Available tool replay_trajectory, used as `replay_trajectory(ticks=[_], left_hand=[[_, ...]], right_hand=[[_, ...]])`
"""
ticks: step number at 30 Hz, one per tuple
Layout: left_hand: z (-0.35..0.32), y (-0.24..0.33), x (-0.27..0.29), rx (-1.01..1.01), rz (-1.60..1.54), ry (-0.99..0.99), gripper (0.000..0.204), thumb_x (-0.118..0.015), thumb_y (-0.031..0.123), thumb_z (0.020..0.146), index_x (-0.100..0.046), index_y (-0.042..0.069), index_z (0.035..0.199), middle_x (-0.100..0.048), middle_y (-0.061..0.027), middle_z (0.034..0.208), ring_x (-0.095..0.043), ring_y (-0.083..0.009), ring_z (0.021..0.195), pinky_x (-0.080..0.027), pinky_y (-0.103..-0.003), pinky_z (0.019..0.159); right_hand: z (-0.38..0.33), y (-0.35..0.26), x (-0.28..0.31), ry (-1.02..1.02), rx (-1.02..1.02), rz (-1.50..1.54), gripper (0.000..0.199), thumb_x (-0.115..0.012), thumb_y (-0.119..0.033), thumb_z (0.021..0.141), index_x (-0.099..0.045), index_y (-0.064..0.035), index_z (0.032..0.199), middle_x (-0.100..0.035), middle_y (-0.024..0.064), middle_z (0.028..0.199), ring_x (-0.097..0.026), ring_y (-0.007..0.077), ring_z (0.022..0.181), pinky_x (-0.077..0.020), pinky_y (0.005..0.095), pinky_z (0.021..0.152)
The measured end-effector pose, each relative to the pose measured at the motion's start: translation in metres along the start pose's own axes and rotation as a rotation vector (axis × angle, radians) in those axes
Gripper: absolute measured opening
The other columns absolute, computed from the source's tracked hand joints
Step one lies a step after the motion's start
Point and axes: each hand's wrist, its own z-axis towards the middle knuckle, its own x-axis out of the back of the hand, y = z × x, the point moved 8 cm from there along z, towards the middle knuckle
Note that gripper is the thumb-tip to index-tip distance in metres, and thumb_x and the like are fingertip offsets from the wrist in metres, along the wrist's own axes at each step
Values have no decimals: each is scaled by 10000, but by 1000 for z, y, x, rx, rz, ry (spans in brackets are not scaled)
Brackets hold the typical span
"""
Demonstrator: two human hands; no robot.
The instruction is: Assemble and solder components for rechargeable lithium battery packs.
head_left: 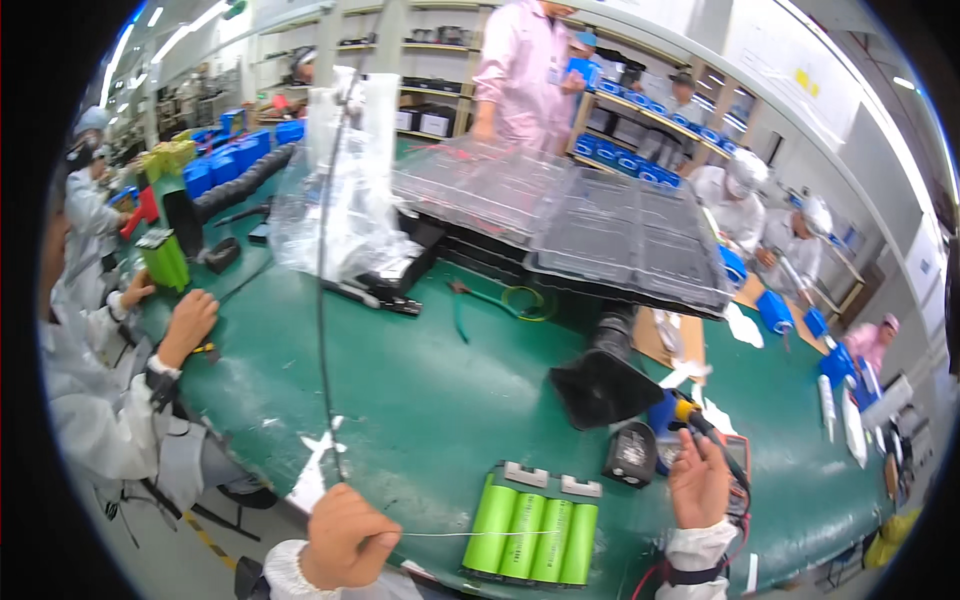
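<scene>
My left hand [350, 537] is closed, pinching a thin silvery solder wire [440, 534] that stretches right across a battery pack. The pack of green cylindrical cells [532, 530] lies on the bench in front of me, with pale metal-like pieces along its far edge. To the right, my right hand [699, 485] is raised palm up, its fingers stretched and slightly apart. Just beyond its fingertips is a soldering iron [706, 425] with a yellow collar and black handle, resting at a blue stand [662, 412]. A small dark block-shaped object [631, 455] sits between pack and hand.
A black fume-hood nozzle [600, 390] stands ahead, below clear plastic trays [630, 240]. A black cable [325, 250] hangs down near my left hand. Pliers and green wire [500, 300] lie farther back. A co-worker's hand [188, 328] rests at left by another green pack [163, 260].
</scene>
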Motion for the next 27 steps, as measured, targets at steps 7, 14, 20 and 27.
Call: replay_trajectory(ticks=[7, 14, 20, 27], left_hand=[[-9, -1, -14, 9, 23, -20, 68, -734, 112, 802, -670, 89, 813, -546, -55, 663, -516, -245, 599, -380, -370, 580], [-14, 8, -8, 62, -109, 22, 54, -683, 73, 839, -635, 49, 835, -554, -104, 729, -533, -289, 655, -392, -393, 613], [5, -17, -31, 41, 1, 6, 130, -786, 88, 736, -705, 95, 838, -541, -26, 647, -521, -219, 602, -380, -340, 588], [39, -15, -33, 36, 100, 16, 177, -772, 30, 679, -725, 106, 831, -518, -4, 635, -453, -186, 574, -316, -336, 601]], right_hand=[[-15, -59, 8, 167, 342, -513, 457, -589, -200, 983, -440, -40, 1384, -636, 93, 1048, -605, 181, 783, -514, 288, 655], [-142, -16, -38, 98, 1241, -1548, 194, -627, -102, 948, -612, 22, 1097, -676, 146, 1012, -641, 229, 783, -528, 343, 715], [-127, 21, -55, -67, 910, -1590, 219, -649, -139, 928, -691, 4, 1089, -656, 187, 738, -631, 331, 639, -490, 398, 599], [-112, 19, -33, -21, 623, -1600, 399, -670, -43, 846, -617, 44, 1233, -671, 171, 748, -635, 272, 598, -510, 346, 604]])
